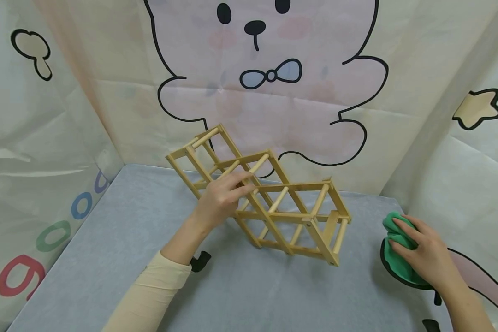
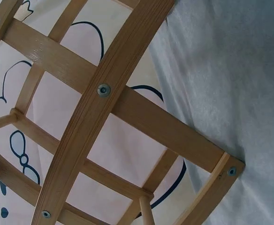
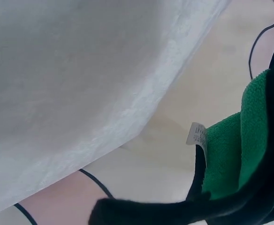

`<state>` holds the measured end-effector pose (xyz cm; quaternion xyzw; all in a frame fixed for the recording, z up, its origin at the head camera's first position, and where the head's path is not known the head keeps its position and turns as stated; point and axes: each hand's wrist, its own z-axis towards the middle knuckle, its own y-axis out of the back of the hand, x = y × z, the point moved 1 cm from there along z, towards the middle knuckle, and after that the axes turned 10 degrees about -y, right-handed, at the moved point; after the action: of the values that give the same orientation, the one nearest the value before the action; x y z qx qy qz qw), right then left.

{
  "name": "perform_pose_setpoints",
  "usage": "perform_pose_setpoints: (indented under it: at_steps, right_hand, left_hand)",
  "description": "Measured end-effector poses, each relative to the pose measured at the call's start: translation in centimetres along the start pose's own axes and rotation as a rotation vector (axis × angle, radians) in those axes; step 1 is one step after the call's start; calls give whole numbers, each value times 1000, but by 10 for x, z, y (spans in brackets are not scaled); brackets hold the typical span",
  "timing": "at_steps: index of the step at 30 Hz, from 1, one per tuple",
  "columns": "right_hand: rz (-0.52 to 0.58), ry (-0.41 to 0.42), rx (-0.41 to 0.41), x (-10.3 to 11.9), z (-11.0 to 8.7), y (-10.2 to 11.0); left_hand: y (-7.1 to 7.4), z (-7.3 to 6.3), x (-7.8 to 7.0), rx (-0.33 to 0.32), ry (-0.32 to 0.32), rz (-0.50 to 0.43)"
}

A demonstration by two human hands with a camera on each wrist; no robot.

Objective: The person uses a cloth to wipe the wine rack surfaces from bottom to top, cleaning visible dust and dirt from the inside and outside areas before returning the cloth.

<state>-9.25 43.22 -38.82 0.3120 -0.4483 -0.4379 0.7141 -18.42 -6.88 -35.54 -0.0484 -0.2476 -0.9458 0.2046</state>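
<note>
My left hand grips a bar near the middle of a light wooden lattice rack, made of flat slats and round dowels. The rack is held at a slant over the table, its left end higher than its right. Up close in the left wrist view, screw heads show on the rack's slats, with a bit of fingertip at the left edge. On the right, my right hand holds a folded green cloth with dark edging. A white tag sticks out from the cloth in the right wrist view.
A table under a blue-grey cover lies below both hands. Behind it hangs a curtain printed with a bear, and printed side curtains close in at left and right. The green cloth is by the table's right edge.
</note>
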Motion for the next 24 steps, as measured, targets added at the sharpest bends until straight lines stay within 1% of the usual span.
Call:
perform_pose_setpoints:
  at_steps: [2,5,9,11,13,15,19,24]
  right_hand:
    - [5,10,-18,5,-1,0]
    - [27,53,-53,16,-2,1]
    - [68,115,-81,34,-3,3]
    - [90,157,-99,43,-2,4]
    - [122,197,-119,52,-2,5]
    - [159,268,-155,60,-2,4]
    - [209,382,-216,79,-3,3]
    - [227,458,-225,102,-5,4]
  left_hand:
    - [1,-2,1,-37,16,-26]
    - [2,-6,3,-82,36,-52]
    - [3,-8,3,-109,46,-61]
    - [4,-8,3,-107,54,-64]
    - [5,-7,3,-96,61,-44]
    - [6,-6,2,-78,68,-14]
    - [6,-6,0,-49,69,62]
    - [7,-7,-3,-35,53,126]
